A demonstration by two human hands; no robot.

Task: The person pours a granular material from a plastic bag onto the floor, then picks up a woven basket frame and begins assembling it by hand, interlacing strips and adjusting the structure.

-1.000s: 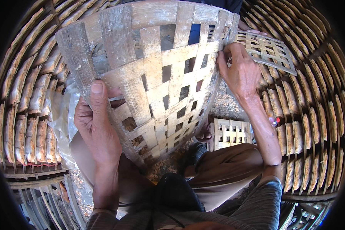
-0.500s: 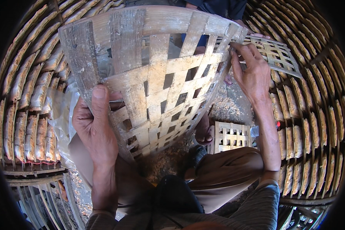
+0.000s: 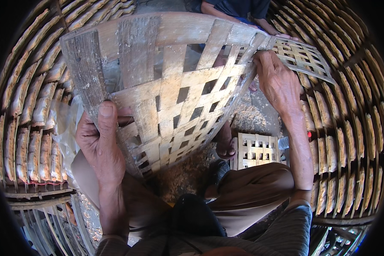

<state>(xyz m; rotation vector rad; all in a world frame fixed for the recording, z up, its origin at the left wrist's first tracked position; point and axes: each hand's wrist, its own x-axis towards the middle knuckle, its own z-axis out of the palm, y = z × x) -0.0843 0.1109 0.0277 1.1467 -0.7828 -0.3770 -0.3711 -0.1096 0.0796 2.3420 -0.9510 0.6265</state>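
so the woven bamboo tray [image 3: 175,98] sits higher and closer to me than a second ago, top rim tipped further up, so I'm looking through the lattice more; left hand [image 3: 99,143] fingers clamped on its lower left edge, thumb on top; right hand [image 3: 278,83] fingers pinched on the right edge; long axis runs lower-left to upper-right between both sets of fingers; another small tray [image 3: 257,150] lies on the ground below the right fingers
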